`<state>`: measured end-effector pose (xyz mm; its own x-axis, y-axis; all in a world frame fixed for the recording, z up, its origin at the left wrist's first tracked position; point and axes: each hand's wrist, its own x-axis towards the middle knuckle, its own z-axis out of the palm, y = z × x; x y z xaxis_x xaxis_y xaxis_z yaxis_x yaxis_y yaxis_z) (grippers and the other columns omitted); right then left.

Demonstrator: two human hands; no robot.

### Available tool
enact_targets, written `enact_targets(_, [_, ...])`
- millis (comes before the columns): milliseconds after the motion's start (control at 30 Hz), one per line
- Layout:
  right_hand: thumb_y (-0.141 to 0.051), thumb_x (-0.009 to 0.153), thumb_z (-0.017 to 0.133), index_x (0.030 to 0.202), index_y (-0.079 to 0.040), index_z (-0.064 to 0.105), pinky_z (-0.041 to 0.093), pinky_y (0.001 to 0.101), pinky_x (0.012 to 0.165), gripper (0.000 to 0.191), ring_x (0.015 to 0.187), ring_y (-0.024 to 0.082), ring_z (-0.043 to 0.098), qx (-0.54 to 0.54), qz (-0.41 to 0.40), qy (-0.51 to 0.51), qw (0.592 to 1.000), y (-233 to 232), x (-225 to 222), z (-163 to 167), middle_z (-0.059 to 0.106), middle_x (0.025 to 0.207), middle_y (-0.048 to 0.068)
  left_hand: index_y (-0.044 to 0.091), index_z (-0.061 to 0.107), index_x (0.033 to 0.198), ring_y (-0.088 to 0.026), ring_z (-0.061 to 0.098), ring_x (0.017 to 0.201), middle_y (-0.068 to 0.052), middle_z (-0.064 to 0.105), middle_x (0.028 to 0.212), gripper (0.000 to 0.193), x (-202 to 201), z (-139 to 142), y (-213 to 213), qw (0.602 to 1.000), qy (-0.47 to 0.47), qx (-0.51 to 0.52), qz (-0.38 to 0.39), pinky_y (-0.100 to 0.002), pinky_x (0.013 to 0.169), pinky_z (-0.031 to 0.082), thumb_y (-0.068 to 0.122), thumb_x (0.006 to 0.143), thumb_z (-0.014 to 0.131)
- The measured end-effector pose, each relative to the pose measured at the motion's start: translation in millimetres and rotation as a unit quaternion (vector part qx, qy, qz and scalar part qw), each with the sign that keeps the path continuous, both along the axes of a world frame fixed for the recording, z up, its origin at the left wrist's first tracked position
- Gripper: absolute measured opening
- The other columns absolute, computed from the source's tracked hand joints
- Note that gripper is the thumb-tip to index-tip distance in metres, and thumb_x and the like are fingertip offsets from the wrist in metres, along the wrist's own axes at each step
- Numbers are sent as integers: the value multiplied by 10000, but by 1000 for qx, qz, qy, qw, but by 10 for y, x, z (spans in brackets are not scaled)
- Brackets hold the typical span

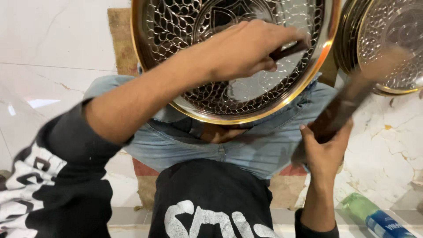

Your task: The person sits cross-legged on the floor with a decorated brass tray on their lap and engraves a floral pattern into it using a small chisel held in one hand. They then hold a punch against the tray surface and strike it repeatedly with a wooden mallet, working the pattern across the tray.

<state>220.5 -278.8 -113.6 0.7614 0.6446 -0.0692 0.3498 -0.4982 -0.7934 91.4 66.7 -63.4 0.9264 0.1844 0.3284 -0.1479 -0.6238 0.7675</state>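
Engraved round brass tray with a gold rim (246,94) rested on the person's lap over blue jeans (246,147), its top cut off by the frame edge. Part of its leaf pattern was hidden behind the left hand (246,48), which was curled closed around a thin dark punch tool (288,50) whose tip, touching the tray, was too blurred to make out. Right hand (324,152) was wrapped tightly round the handle of a dark wooden mallet (352,99), smeared by motion, its head indistinct. Behind the mallet, a second engraved brass tray (392,48) was cut off at the right. A green plastic bottle with a blue label (374,216) lay on the marble floor (57,53), its contents unclear.
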Motion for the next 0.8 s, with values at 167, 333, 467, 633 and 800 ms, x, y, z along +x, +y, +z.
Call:
enact_targets(167, [59, 920, 825, 1657, -88, 195, 565, 328, 949, 981, 1017, 164, 640, 2, -27, 43, 999, 38, -23, 139, 609, 1176, 100, 167, 635, 1379, -247, 741, 966, -66, 755, 1119, 517, 104, 20, 101, 989, 95, -12, -116, -415, 823, 564, 83, 884, 759])
enact_targets(333, [102, 968, 807, 1678, -168, 158, 603, 352, 885, 1000, 974, 191, 647, 84, -53, 50, 994, 183, 50, 268, 614, 1149, 113, 157, 647, 1362, -277, 715, 983, -59, 744, 1142, 529, 128, 68, 115, 985, 104, 6, -139, -432, 794, 548, 92, 852, 774])
enact_targets(467, [116, 1010, 799, 1656, -227, 140, 622, 387, 821, 984, 882, 221, 638, 126, -3, -51, 991, 318, 123, 423, 594, 1036, 123, 136, 640, 1373, -291, 713, 996, -68, 732, 1185, 530, 126, 79, 118, 986, 82, 3, -145, -431, 795, 551, 72, 862, 771])
enact_targets(633, [109, 952, 756, 1673, -140, 154, 584, 383, 816, 972, 869, 252, 643, 72, 19, -44, 996, 430, 92, 597, 602, 1019, 152, 123, 652, 1356, -302, 710, 1007, -82, 735, 1158, 519, 123, 74, 144, 986, 68, 7, -151, -433, 816, 555, 65, 856, 777])
enact_targets(800, [75, 948, 818, 1576, -112, 271, 617, 375, 846, 854, 894, 257, 676, 62, 9, -62, 996, 491, -26, 667, 628, 1033, 168, 117, 664, 1340, -306, 713, 958, -87, 745, 1116, 512, 149, 100, 172, 982, 95, 3, -165, -449, 793, 540, 63, 844, 775])
